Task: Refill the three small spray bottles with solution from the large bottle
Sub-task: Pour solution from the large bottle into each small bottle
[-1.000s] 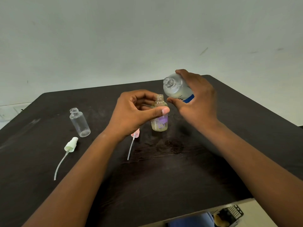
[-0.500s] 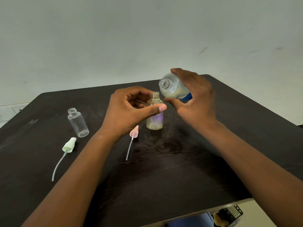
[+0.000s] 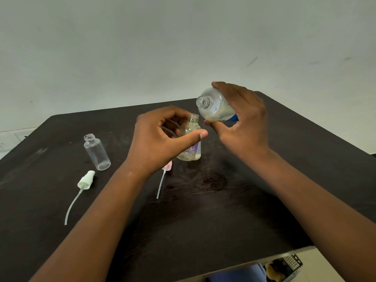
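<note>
The right hand [image 3: 242, 121] has its fingers curled over the top of the large bottle [image 3: 215, 107] and its thumb pressed up against the underside, so the bottle is clamped between them and held off the table. It lies tipped well over, nearly on its side, its long axis running from the palm out toward the left, with the open neck pointing left and a little toward me. The left hand [image 3: 160, 139] wraps the small labelled bottle [image 3: 190, 139]: thumb stretched across the front of it, the other fingers curled behind where I can only partly see them. That small bottle seems to stand upright on the dark table [image 3: 203, 220], or just off it; the hand hides its base on one side, so I cannot be sure. It holds some pale liquid in the bottom, well short of full.

What matters now is the gap between the two mouths. The large bottle's neck sits above and just to the right of the small bottle's open neck, near it but not over it, and nothing is running out. I'd judge the pour needs the big neck brought left and lowered until its lip hangs over the small opening.

Farther left stands an empty clear bottle [image 3: 96, 151], cap off, with a pale green sprayer head [image 3: 86, 180] lying near it. A pink sprayer head [image 3: 166, 166] lies beneath the left wrist
</note>
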`<state>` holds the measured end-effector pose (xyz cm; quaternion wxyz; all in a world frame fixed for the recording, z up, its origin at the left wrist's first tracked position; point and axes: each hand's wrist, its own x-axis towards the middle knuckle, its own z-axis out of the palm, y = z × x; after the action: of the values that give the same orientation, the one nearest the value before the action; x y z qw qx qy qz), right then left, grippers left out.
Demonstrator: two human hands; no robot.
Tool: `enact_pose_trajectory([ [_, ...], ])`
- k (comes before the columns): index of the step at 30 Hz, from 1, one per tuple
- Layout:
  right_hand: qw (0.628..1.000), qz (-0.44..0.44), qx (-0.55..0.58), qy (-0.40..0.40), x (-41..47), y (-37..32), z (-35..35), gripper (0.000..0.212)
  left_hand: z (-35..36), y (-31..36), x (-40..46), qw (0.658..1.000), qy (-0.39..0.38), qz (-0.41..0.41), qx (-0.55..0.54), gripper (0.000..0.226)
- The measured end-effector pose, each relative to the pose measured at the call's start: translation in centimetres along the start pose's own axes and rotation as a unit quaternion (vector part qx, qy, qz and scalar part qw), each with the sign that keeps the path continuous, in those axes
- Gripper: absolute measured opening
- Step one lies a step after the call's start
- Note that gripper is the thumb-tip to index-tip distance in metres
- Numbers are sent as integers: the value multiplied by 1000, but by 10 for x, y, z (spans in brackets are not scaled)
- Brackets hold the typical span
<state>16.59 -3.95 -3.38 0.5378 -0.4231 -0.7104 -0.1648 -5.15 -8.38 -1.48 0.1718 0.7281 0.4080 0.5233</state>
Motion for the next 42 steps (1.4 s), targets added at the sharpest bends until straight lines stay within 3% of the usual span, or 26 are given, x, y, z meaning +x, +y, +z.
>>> enact_pose_trajectory([
  [11,1000,-16,-14,10,0,-3,-2,75,0,2,-1,1000,-9,7,0,46],
  [42,999,-49,-8,13,0,-3,-3,71,2,1,-1,1000,-16,-5,-10,44],
])
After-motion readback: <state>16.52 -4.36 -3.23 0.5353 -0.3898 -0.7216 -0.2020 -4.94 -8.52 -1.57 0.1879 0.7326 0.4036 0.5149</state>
